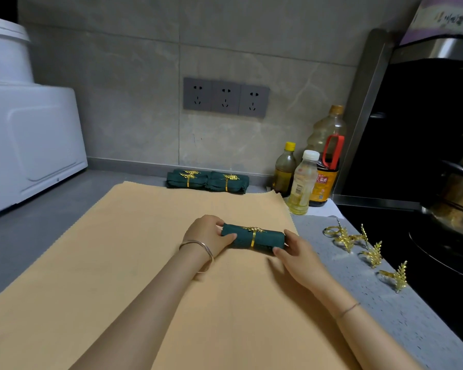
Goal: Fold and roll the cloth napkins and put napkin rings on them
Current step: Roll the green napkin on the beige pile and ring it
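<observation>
Centrally, logged a dark green rolled napkin point(238, 235), soft matte cloth in a cylinder, lying crosswise on a tan zigzag-edged cloth point(145, 249). Found a thin gold ring point(253, 240) with a metal leaf sprig round its middle. Noted left hand point(209, 235) gripping the left end, right hand point(297, 256) pinching the right end. Saw two ringed green rolls point(207, 180) at upper centre by the wall. Spotted loose gold leaf rings point(373, 255) at right on a speckled grey mat point(372, 303). Read Chinese characters, mostly illegible, on an orange bottle label point(324, 182).

Grey counter point(38, 233): tan cloth point(112, 276) spread (covers most), white appliance point(30, 145) left, ringed napkin rolls point(207, 181), bottles point(302, 182) rear.
</observation>
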Demonstrator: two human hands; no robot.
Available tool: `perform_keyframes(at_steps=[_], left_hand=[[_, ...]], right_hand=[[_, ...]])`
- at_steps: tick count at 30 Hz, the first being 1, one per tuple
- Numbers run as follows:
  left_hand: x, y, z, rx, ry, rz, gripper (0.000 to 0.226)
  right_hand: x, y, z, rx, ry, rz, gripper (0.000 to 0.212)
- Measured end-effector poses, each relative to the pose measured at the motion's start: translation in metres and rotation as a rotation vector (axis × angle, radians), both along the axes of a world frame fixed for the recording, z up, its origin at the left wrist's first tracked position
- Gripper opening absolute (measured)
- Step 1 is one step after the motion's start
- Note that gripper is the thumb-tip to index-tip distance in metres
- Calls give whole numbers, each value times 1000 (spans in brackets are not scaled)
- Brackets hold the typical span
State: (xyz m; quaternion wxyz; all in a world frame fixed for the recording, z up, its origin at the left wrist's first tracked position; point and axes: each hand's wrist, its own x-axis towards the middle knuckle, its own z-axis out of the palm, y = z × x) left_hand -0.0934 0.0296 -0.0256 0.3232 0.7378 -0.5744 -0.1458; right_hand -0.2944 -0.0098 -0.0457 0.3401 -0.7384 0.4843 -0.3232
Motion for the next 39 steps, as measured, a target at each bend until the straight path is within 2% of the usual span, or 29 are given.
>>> perform_keyframes(at_steps=[3,5,9,14,17,20,23,27,30,33,36,39], left_hand=[[-3,-9,5,-71,272,68,40],[1,-22,15,-95,378,69,41],[27,-56,37,-107,387,34,52],[66,-111,51,-89,424,10,62],[80,-149,51,-70,388,-3,70],[89,-184,44,-68,266,8,90],[102,-219,32,-68,169,8,82],[117,-244,7,32,-4,9,79],[120,-246,-6,113,-137,20,77],[118,-237,-4,65,-272,25,76],[117,-223,-7,90,-314,15,81],[112,-198,-16,181,-358,-24,88]], right_hand=[[16,-12,1,130,-163,-9,47],[31,-30,7,149,-218,-13,48],[65,-69,32,163,-419,-11,38],[113,-124,54,160,-475,36,32],[134,-165,53,157,-495,29,35],[149,-201,48,162,-490,26,38],[158,-236,41,132,-469,49,40],[162,-258,29,95,-395,50,42],[164,-262,16,62,-360,57,53],[163,-259,11,56,-357,38,54],[155,-249,14,81,-329,-3,69],[144,-229,15,55,-262,5,71]])
